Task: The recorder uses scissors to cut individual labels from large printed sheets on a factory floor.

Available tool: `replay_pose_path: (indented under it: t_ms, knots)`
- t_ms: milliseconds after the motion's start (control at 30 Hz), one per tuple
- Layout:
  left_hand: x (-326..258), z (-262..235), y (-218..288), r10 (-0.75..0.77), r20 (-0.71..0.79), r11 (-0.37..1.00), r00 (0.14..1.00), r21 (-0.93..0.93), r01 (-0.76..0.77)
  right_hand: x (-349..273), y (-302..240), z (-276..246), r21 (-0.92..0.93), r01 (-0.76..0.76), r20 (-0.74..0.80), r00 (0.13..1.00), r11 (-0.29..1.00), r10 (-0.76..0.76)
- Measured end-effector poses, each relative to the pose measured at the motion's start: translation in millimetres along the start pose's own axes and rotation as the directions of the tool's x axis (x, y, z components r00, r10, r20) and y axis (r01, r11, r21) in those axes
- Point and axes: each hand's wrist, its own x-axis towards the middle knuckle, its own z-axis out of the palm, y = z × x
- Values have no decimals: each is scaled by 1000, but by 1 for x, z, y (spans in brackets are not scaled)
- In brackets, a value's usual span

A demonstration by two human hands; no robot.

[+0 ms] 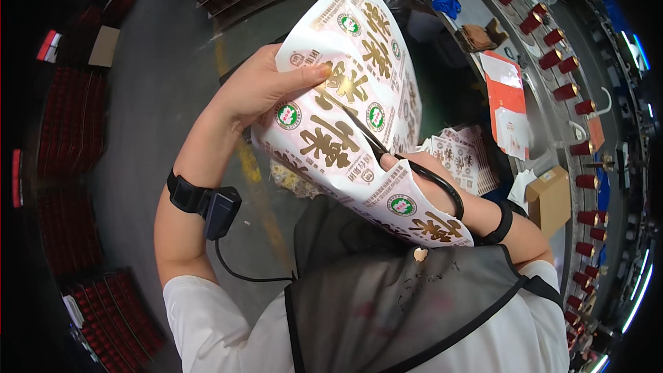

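A large white sheet [311, 159], printed with gold characters and round green emblems, is held up in front of my body. My left hand [280, 86] grips its upper left edge, the thumb pressed on the printed face and the other fingers hidden behind. In my right hand [429, 166] is a pair of black-handled scissors [449, 190]. Their dark blades reach into the sheet from the lower right, along a slit toward its middle. The sheet's lower part hangs over my right hand and hides some of its fingers.
Beyond my right forearm lie more printed sheets [461, 155] and a brown cardboard box [550, 200]. A red-and-white printed piece [506, 103] rests by a line of red cylindrical containers [550, 59]. Stacked racks [72, 124] stand left, across the grey floor [148, 48].
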Motion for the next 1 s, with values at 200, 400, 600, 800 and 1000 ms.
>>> replay_pose_path:
  t_ms: [200,400,600,800,1000]
  knots:
    - [-4,-24,15,-29,-58,1000,998,2,29,35,-26,-28,-309,146,169,981,940,-97]
    - [-4,-20,21,-71,-60,997,996,-18,70,35,-52,-51,-269,55,403,913,961,60]
    - [-5,-18,31,-63,34,998,997,-7,63,55,-46,-37,-136,118,418,907,984,-51]
    - [-11,-11,36,-21,24,999,1000,38,20,55,-39,-37,-194,155,440,896,969,-55]
    - [-18,-9,35,-29,-34,1000,999,-1,29,63,-26,-29,-154,223,398,906,963,-146]
